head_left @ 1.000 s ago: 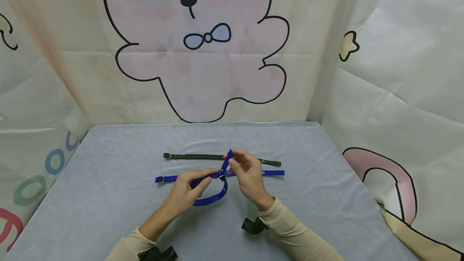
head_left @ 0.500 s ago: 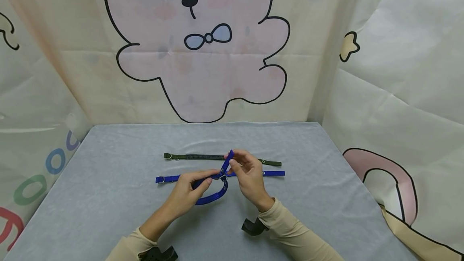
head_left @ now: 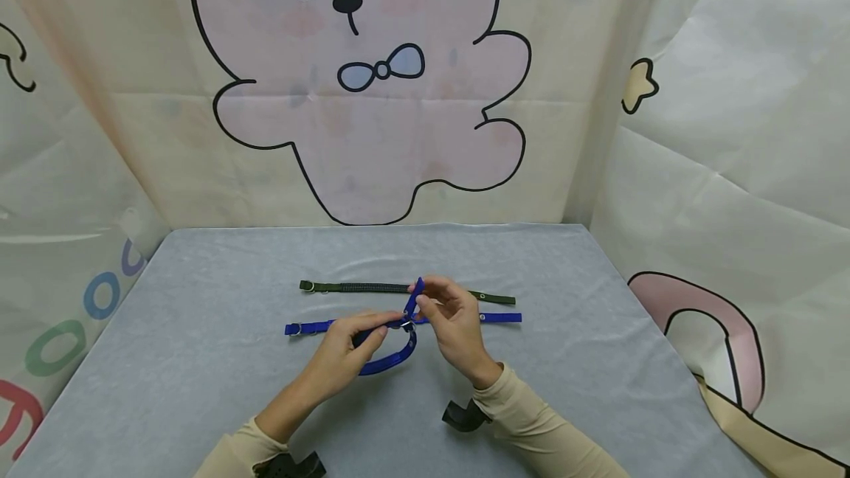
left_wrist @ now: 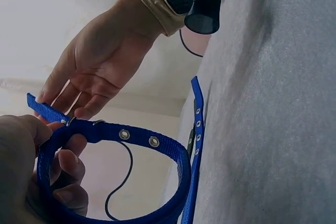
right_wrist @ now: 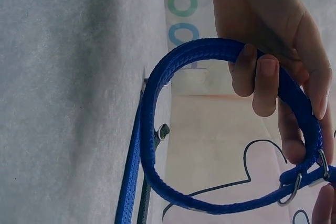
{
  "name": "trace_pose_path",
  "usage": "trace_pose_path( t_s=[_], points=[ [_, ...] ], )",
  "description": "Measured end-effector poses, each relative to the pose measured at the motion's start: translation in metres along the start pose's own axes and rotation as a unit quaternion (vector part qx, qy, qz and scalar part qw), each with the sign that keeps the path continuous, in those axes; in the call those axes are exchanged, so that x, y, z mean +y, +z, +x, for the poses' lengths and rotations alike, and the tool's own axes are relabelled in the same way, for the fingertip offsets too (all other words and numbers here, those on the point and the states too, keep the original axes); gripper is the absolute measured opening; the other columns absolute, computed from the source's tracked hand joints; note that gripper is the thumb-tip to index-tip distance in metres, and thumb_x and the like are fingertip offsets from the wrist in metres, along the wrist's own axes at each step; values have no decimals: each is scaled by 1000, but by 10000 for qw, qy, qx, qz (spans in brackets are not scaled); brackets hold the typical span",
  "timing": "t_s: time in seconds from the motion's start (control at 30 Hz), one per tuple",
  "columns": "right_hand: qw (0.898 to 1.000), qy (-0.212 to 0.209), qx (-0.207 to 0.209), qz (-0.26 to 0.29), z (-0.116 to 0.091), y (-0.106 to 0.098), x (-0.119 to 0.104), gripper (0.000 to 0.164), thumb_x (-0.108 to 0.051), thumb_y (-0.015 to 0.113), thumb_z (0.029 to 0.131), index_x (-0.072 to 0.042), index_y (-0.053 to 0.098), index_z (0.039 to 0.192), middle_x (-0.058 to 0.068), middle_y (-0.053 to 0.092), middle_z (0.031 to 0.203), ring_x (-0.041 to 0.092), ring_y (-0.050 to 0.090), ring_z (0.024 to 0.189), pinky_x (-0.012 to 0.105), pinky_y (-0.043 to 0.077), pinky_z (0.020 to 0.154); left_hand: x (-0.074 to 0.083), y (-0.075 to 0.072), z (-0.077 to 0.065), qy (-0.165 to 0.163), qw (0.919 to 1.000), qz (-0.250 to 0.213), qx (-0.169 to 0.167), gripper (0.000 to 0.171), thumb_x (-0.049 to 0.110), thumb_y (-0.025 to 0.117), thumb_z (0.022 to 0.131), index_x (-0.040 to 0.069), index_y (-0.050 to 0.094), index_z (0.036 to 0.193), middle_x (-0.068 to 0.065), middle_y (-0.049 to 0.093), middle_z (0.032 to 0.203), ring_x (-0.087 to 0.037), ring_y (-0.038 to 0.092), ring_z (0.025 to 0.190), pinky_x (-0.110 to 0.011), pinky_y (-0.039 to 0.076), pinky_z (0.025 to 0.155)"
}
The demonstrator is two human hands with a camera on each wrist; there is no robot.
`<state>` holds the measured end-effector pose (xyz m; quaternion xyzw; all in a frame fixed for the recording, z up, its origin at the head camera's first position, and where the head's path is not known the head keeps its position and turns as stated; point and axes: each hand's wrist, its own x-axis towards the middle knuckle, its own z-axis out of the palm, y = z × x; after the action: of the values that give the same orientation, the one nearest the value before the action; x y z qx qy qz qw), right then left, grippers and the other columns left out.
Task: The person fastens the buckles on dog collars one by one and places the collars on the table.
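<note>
A blue pet collar [head_left: 390, 364] is bent into a loop above the table, metal eyelets showing along its strap in the left wrist view. My left hand [head_left: 340, 351] grips its padded band beside the buckle [right_wrist: 322, 164], thumb on one side and fingers inside the loop. Pinched between the thumb and fingers of my right hand [head_left: 457, 324] is the strap's free end [left_wrist: 47, 109], which passes through the buckle and points up and away. A metal D-ring [right_wrist: 292, 191] hangs near the buckle. Part of the band is hidden behind my left fingers.
Behind the hands, a second blue collar [head_left: 502, 318] lies flat on the grey cloth-covered table [head_left: 226, 360]. Farther back lies a dark green collar [head_left: 372, 288], parallel to it and partly covered by my right hand. Printed fabric walls [head_left: 558, 190] surround the table.
My right hand and the strap end it pinches have shifted slightly left and down. My left hand stays almost in place, still holding the looped collar.
</note>
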<state>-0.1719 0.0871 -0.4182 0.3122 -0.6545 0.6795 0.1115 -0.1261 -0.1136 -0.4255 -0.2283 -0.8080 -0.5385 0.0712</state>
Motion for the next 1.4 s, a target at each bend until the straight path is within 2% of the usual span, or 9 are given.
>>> trace_pose_path(
  t_s=[0.13,0.27,0.37,0.47,0.6,0.77,0.93,1.17,1.4],
  points=[
    [9993,16,-323,-202,0,0,0,24,3,59,99,10,60,122,35,63,113,9,68,101,32,61,78,-1,0,-1,40,10000,21,30,29,16,55,105,17,70,130,-1,72,126,-7,58,92,-25,49,83],
    [9973,144,-637,-335,-1,0,1,27,0,60,99,8,62,124,30,67,115,25,69,107,30,59,85,-1,-1,-2,-19,10000,-45,40,29,15,55,105,16,70,130,-4,71,123,-3,53,75,-25,48,76],
    [9963,178,-743,-394,-1,0,2,26,0,60,99,10,64,123,28,69,113,32,68,106,30,59,86,-2,-2,-2,-92,9998,-177,10,31,15,56,104,14,67,133,-6,70,128,-1,63,86,-21,52,83],
    [9961,87,-746,-469,-1,0,3,25,2,60,99,11,64,121,29,69,111,22,70,104,30,59,86,-3,-3,-2,-129,9995,-302,-14,35,14,62,101,13,64,136,-7,68,134,-4,64,112,-21,53,92],
    [9959,115,-724,-539,-2,0,3,25,5,60,97,10,64,121,30,69,111,6,67,104,28,59,84,-5,-2,-1,-295,9985,-469,-28,36,11,64,99,15,62,135,-9,74,102,-1,64,79,-21,53,66],
    [9933,275,-845,-733,-3,1,4,25,1,61,98,3,67,123,25,70,112,5,66,103,31,59,84,-6,-1,0,-378,9980,-501,-39,26,15,63,101,15,58,127,-2,57,69,-3,50,56,-24,45,52],
    [9924,192,-940,-774,-4,2,4,25,0,61,99,1,67,123,24,71,110,10,70,99,35,59,86,-7,-1,-1,-377,9978,-537,-61,28,16,64,101,10,52,125,3,62,73,-6,52,55,-24,45,51],
    [9930,173,-864,-792,-4,2,3,27,-1,60,100,-1,62,126,21,69,113,31,71,100,31,59,88,-6,-2,1,-642,9952,-735,13,22,19,66,99,9,54,114,-15,65,66,-30,58,52,-24,41,45],
    [9936,173,-808,-766,-5,2,3,23,1,59,100,-1,61,122,22,67,110,24,70,100,31,59,86,-7,-3,2,-663,9937,-803,408,21,15,72,94,3,64,108,-13,71,75,-10,55,52,-26,47,51]
  ],
)
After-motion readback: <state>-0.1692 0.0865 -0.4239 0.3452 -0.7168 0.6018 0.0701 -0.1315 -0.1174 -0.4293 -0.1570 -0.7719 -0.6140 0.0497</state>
